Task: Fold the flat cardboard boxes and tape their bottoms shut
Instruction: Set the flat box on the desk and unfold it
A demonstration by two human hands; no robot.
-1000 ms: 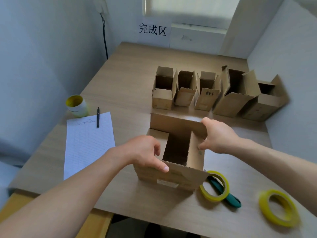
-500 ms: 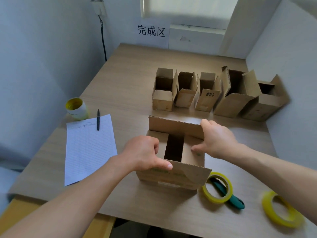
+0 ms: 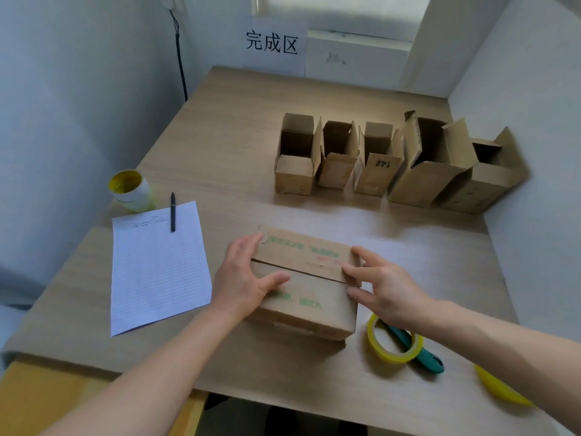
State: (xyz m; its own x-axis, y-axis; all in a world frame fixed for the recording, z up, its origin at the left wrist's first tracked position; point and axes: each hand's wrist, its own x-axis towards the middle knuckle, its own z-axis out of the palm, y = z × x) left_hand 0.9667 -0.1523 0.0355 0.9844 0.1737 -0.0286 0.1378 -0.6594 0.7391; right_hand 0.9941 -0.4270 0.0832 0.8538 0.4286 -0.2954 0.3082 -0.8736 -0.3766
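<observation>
A brown cardboard box (image 3: 309,291) with green print sits near the table's front edge, its two long flaps folded down so they meet along a seam. My left hand (image 3: 245,275) lies on its left end, fingers straight and thumb pressing the near flap. My right hand (image 3: 382,284) presses the right end with straight fingers across the seam. A yellow tape roll (image 3: 375,341) lies right of the box, over a green-handled cutter (image 3: 423,355). A second yellow roll (image 3: 500,390) shows partly behind my right forearm.
Several folded boxes (image 3: 390,162) stand open in a row at the back right, near the wall. A lined sheet (image 3: 157,265) with a black pen (image 3: 173,212) lies left, beside a yellow-lined cup (image 3: 130,188). A sign (image 3: 272,44) hangs on the far wall.
The box's long flaps stood open with the inside showing; now both are folded down flat. My hands moved from the flap edges onto the closed top.
</observation>
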